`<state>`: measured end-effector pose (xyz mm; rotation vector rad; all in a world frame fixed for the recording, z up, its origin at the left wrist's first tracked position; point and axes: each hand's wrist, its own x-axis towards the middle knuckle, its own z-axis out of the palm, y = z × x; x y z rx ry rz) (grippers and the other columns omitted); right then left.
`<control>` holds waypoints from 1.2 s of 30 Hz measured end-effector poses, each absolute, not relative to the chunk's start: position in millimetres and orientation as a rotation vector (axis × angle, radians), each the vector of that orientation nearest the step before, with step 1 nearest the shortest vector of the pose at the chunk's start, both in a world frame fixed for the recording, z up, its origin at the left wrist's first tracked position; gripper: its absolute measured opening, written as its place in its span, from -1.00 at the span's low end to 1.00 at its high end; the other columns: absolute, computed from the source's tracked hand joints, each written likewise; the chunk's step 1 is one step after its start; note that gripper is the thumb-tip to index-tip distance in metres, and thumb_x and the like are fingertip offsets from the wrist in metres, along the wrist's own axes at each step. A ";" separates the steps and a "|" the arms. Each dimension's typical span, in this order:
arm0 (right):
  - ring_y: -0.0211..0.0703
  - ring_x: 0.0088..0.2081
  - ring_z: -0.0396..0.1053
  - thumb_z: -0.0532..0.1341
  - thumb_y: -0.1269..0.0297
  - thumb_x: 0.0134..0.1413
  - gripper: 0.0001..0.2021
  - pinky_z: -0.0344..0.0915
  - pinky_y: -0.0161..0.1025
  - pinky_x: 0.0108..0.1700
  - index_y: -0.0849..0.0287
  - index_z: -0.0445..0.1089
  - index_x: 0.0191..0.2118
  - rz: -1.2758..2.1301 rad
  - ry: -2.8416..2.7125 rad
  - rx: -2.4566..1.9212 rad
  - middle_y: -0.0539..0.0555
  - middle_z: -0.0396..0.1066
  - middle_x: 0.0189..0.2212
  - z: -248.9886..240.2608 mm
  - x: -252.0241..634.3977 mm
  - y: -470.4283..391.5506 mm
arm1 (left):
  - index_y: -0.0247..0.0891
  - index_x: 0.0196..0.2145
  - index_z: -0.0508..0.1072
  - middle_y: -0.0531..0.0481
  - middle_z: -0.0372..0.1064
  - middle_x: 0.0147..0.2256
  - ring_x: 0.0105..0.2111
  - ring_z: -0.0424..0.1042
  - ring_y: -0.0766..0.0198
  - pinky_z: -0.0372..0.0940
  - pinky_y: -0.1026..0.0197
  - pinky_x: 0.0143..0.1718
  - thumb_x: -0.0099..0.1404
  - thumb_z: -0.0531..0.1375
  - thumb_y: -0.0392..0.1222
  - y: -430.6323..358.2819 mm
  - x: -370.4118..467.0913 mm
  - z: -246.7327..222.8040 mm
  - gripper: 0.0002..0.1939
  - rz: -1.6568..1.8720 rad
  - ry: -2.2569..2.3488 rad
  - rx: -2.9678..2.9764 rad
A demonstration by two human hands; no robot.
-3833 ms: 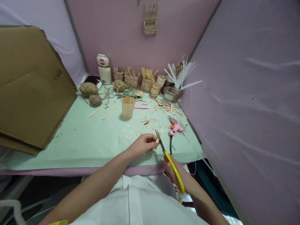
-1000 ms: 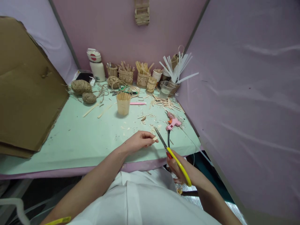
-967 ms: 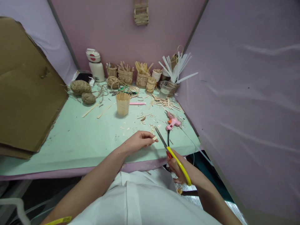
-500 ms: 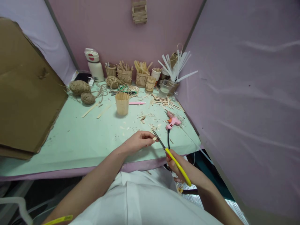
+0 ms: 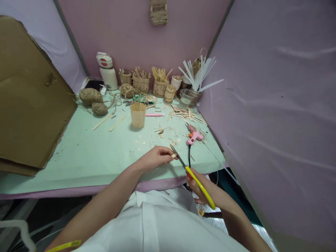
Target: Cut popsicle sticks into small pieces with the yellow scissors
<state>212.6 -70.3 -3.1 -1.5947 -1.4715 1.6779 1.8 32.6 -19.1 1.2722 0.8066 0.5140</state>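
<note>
Near the front edge of the table, my left hand (image 5: 158, 156) pinches a short pale wooden strip (image 5: 174, 155) between thumb and fingers. My right hand (image 5: 198, 182) grips yellow-handled scissors (image 5: 181, 159), whose blades point up and left and lie right at the strip. Whether the blades touch the wood cannot be made out. Beyond my left hand stands a pale wooden cup (image 5: 138, 115) made of upright strips. A pink glue gun (image 5: 194, 136) lies to the right, with its black cord running toward the table edge.
Wood shavings (image 5: 168, 131) and thin sticks (image 5: 187, 114) are scattered ahead. Twine balls (image 5: 90, 96), a white bottle (image 5: 109, 75), stick-filled baskets (image 5: 141, 84) and a holder of white glue sticks (image 5: 197, 75) line the back. Cardboard (image 5: 28, 98) leans at left; a pink pen (image 5: 154, 114) lies mid-table.
The view has shifted slightly. Both hands, the strip and the scissors keep nearly the same position.
</note>
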 end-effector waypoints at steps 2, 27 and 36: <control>-0.33 -0.56 0.04 0.10 -0.21 0.11 -0.58 0.15 -0.44 -0.60 0.11 0.22 -0.34 1.729 -1.456 -1.595 -0.09 0.06 -0.55 -3.7 214.3 -70.0 | -0.30 -0.35 0.53 0.15 0.11 -0.62 -0.62 -0.03 0.44 -0.16 0.30 -0.59 0.08 0.22 -0.05 33.1 1.5 -19.9 -0.74 0.514 0.793 1.275; -0.35 -0.58 -0.13 -0.04 -0.37 0.09 -0.45 -0.14 -0.39 -0.63 0.10 0.09 -0.30 1.476 -1.465 -1.484 -0.12 -0.01 -0.55 -29.2 200.2 -54.1 | -0.30 -0.31 0.54 0.03 0.39 -0.46 -0.46 0.29 0.37 0.20 0.29 -0.39 0.09 0.31 -0.03 40.0 3.9 -27.7 -0.72 1.161 0.972 1.129; -0.37 -0.61 -0.17 -0.04 -0.36 0.10 -0.46 -0.12 -0.39 -0.64 0.10 0.06 -0.29 1.485 -1.538 -1.309 -0.17 -0.06 -0.58 -35.2 190.1 -41.3 | -0.30 -0.39 0.49 0.06 0.36 -0.50 -0.52 0.29 0.41 0.18 0.32 -0.46 0.08 0.32 -0.03 25.4 -16.0 -20.3 -0.73 1.206 1.047 1.073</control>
